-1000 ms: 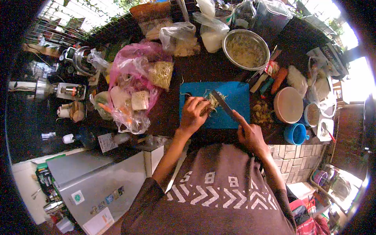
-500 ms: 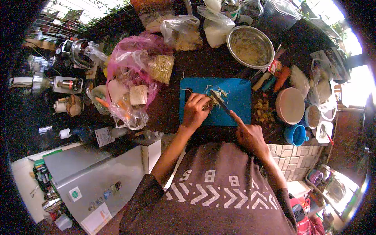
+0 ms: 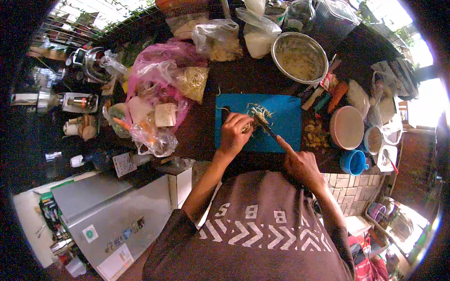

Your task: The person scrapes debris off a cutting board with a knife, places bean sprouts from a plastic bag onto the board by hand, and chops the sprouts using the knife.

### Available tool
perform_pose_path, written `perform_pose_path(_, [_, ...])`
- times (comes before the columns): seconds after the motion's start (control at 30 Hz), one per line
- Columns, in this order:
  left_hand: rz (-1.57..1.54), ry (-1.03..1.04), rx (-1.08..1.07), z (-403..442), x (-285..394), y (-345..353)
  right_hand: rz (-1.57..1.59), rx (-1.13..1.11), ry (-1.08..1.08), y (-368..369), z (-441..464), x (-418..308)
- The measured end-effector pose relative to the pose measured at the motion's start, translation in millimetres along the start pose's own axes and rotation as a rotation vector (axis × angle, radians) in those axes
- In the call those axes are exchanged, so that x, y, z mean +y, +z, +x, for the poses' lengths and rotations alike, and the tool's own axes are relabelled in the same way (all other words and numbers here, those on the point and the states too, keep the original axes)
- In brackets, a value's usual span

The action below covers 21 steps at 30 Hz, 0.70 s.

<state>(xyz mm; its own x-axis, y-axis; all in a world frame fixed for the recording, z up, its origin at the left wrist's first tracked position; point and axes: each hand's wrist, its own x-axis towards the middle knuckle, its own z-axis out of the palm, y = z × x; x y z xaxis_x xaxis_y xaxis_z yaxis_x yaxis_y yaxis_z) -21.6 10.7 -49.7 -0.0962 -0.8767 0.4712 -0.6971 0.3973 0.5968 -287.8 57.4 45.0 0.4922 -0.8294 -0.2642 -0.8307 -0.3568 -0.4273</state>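
On the blue cutting board point(image 3: 286, 136) my left hand point(image 3: 236, 133) is closed over a small bunch of pale bean sprouts, pressing it to the board. In my right hand point(image 3: 302, 166) is a knife point(image 3: 266, 125), held with the index finger stretched along its back. Its blade lies right beside my left fingertips. Cut sprout pieces point(image 3: 261, 110) are scattered past the blade, toward the far side of the board. Most of the held bunch is hidden under my left fingers.
A pink plastic bag point(image 3: 159, 61) with a bag of sprouts point(image 3: 192, 82) and a tofu block point(image 3: 165, 115) lies left. Behind the board stands a steel bowl point(image 3: 300, 58). At right are chopped yellowish pieces point(image 3: 315, 133), a round pinkish container point(image 3: 347, 127) and a blue cup point(image 3: 354, 161).
The knife blade has shifted slightly toward me and changed its tilt. My left hand stays nearly in place, and the cut pieces show more openly beyond the blade.
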Motion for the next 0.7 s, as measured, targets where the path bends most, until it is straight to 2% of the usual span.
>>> perform_pose_path(0.17, [-0.011,-0.038,-0.007,-0.3,1.0,0.3,0.023,0.127,-0.056,34.9,19.5,8.0])
perform_pose_path(0.4, [0.055,-0.014,0.023,7.1,6.5,0.4,0.144,0.184,0.003,13.7,20.6,4.9])
perform_pose_path(0.7, [0.105,0.007,0.004,9.1,8.9,-0.9,0.118,0.193,0.012,16.2,12.7,7.3])
